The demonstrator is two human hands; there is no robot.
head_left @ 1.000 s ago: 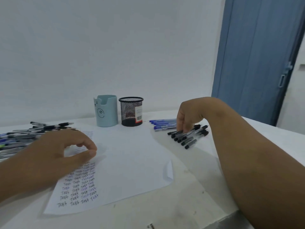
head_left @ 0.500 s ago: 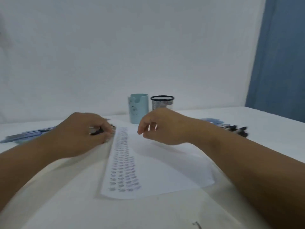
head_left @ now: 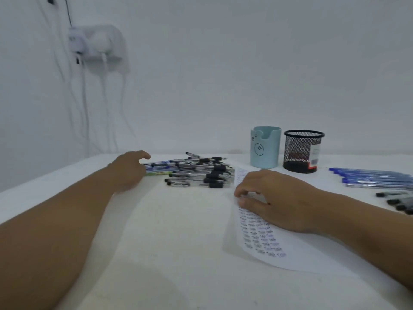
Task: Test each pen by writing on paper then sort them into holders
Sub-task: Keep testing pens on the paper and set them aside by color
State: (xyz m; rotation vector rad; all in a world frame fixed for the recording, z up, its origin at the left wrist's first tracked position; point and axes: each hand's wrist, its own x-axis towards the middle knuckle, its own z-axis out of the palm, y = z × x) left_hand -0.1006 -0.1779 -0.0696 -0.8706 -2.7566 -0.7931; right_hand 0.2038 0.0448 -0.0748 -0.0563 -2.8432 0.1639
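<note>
A pile of mixed pens (head_left: 201, 173) lies on the white table (head_left: 174, 253) left of centre. My left hand (head_left: 129, 170) reaches to the pile's left end, its fingers extended and touching the pens there; no pen is lifted. My right hand (head_left: 274, 200) rests on the upper left part of the paper (head_left: 259, 239), fingers loosely bent and pressing on the sheet. The paper carries columns of small written words. Behind it a teal holder (head_left: 265, 147) and a black mesh holder (head_left: 302, 151) stand side by side; no pens show above their rims.
A row of blue pens (head_left: 375, 177) and a few black-capped pens (head_left: 397, 201) lie at the right edge. A wall socket with plugs and hanging cables (head_left: 96, 43) is at the upper left. The wall stands close behind the holders.
The view has swung left. My left hand has moved out to the pen pile's left end. My right hand has come down from above the paper onto it.
</note>
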